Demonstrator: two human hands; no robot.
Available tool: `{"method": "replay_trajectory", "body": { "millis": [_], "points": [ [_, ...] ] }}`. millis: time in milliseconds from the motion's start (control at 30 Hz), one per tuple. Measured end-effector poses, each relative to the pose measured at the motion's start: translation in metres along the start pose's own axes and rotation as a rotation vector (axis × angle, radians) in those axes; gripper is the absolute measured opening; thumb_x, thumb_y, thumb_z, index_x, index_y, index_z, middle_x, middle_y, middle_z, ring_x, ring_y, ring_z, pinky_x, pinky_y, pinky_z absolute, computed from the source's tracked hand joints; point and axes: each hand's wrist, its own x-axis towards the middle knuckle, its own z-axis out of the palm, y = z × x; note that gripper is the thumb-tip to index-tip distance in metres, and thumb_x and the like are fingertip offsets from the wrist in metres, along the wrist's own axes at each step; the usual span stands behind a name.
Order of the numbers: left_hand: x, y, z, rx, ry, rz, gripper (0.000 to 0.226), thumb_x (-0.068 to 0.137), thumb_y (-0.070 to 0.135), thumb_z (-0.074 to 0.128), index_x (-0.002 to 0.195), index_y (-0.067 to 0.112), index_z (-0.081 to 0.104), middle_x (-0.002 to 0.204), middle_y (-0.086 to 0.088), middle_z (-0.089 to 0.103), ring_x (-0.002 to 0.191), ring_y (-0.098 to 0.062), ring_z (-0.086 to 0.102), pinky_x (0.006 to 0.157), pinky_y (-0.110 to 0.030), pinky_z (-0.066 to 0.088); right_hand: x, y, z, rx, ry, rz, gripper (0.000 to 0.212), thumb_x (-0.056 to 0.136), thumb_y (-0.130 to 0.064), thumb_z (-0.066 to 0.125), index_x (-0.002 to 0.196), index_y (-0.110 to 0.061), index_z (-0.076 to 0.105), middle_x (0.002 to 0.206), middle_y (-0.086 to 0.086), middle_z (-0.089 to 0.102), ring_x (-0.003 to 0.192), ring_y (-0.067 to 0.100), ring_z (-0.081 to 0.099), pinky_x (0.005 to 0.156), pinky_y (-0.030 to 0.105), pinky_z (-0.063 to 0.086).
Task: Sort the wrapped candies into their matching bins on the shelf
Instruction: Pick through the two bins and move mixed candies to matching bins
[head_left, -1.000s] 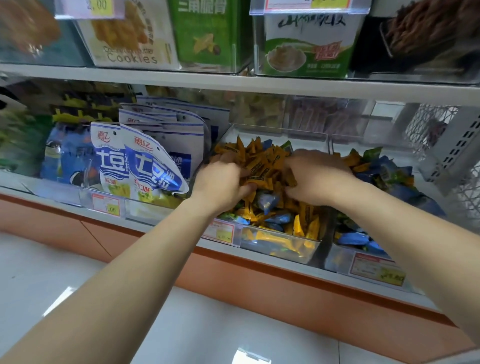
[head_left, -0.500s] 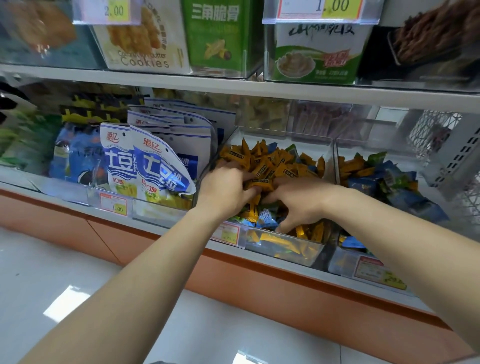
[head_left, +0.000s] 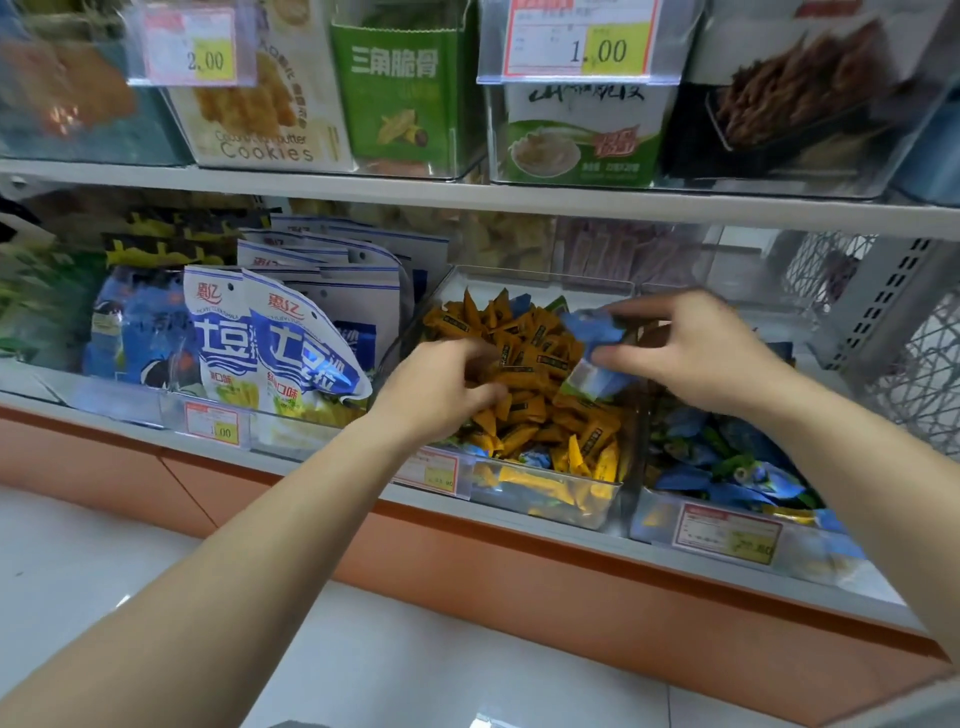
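Observation:
A clear bin (head_left: 550, 499) on the lower shelf is heaped with orange wrapped candies (head_left: 524, 358), with a few blue ones near its front. My left hand (head_left: 441, 387) rests on the heap's left side, fingers curled into the orange candies. Above the bin's right edge, my right hand (head_left: 691, 353) pinches a few blue wrapped candies (head_left: 592, 353) between thumb and fingers. The clear bin to the right (head_left: 654, 512) holds mostly blue and green wrapped candies (head_left: 727, 462).
Blue-and-white snack bags (head_left: 291, 348) stand left of the orange bin. Price tags (head_left: 431, 470) line the shelf's front edge. An upper shelf (head_left: 467, 195) with boxed snacks hangs just above. A white perforated upright (head_left: 893, 301) is at the right. Pale floor tiles lie below.
My right hand has lifted out of the orange heap, moving up and right with blue candies in its grip. My left hand stays in the heap.

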Motion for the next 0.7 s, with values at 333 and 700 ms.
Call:
{"method": "replay_trajectory", "body": {
  "millis": [333, 700],
  "points": [
    [-0.039, 0.004, -0.013, 0.142, 0.011, -0.113, 0.041, 0.084, 0.035, 0.073, 0.122, 0.022, 0.067, 0.118, -0.001, 0.066, 0.101, -0.02, 0.062, 0.088, -0.032, 0.05, -0.048, 0.019, -0.023, -0.585, -0.081, 0.285, 0.071, 0.081, -0.062, 0.065, 0.142, -0.03, 0.047, 0.107, 0.002, 0.068, 0.085, 0.017, 0.061, 0.063, 0.026, 0.049],
    [-0.047, 0.007, -0.018, -0.362, 0.23, -0.22, 0.025, 0.081, 0.024, 0.081, 0.105, 0.028, 0.074, 0.094, 0.012, 0.072, 0.079, 0.002, 0.066, 0.073, -0.02, 0.056, 0.01, -0.054, 0.08, -0.015, -0.301, -0.133, 0.053, 0.089, -0.045, 0.064, 0.139, -0.028, 0.053, 0.133, -0.01, 0.06, 0.11, 0.001, 0.055, 0.081, 0.011, 0.041]
  ]
}}
